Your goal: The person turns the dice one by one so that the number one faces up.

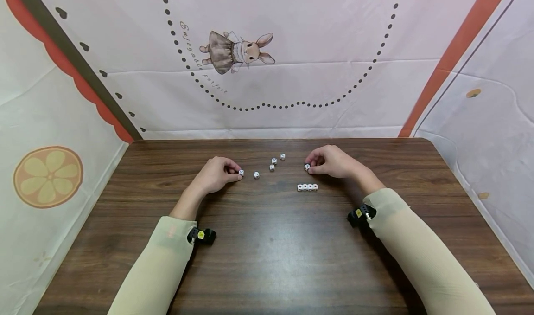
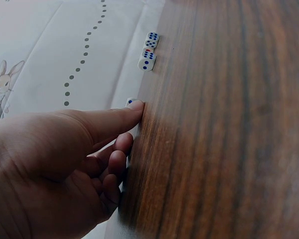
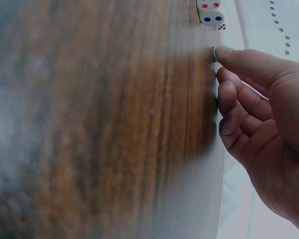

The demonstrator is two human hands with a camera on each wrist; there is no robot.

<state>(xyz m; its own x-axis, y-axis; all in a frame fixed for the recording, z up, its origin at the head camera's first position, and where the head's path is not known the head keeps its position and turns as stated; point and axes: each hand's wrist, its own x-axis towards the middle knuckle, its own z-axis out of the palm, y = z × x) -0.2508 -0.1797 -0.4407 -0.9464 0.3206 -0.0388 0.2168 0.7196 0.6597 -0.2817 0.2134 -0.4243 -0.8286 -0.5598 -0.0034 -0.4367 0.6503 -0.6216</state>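
On the left, my left hand pinches a small white die between thumb and index finger, close over the table. In the left wrist view the thumb covers most of that die. My right hand holds another white die at its thumb and fingertips; the thumb hides nearly all of it in the right wrist view. A loose die lies just right of the left hand. Nearer to me than the right hand, several dice form a straight row, side by side and touching.
Between the hands lie more loose dice, among them one die, a second die and a third die. They rest on a dark wood-grain table. A white printed cloth hangs behind the table and at both sides.
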